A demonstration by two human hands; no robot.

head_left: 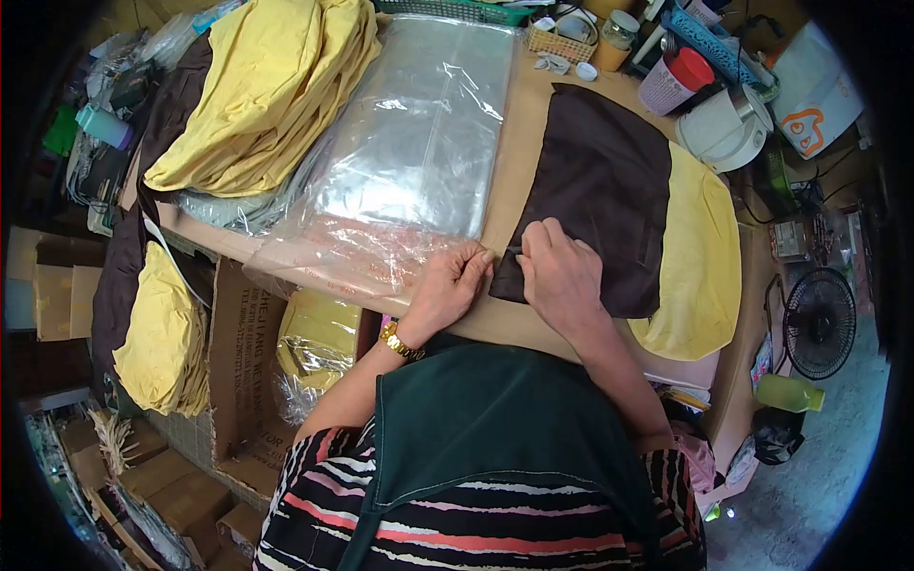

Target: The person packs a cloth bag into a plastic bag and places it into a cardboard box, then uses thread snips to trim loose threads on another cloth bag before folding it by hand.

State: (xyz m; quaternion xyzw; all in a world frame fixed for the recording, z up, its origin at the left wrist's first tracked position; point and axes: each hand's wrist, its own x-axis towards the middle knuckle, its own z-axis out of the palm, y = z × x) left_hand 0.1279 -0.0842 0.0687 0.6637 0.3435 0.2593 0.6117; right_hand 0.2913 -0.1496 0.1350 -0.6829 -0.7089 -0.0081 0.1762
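A dark brown and yellow cloth piece point(598, 186) lies flat on the table before me, its yellow part curving along the right side. My right hand point(562, 276) is closed over the cloth's lower left corner, and a small dark tip shows by its fingers; what it grips is hidden. Just left of that corner, my left hand point(452, 285) is pinched, thumb against fingers. Whatever it holds is too small to make out. A gold watch point(400, 343) circles the left wrist. Beside the left hand lies a stack of clear plastic bags point(419, 143).
A pile of yellow cloth pieces point(271, 90) sits at the back left, and more yellow cloth point(160, 333) hangs below. An open cardboard box point(243, 371) stands under the table. Jars point(619, 33), a tape roll point(724, 128) and a black fan point(819, 322) are to the right.
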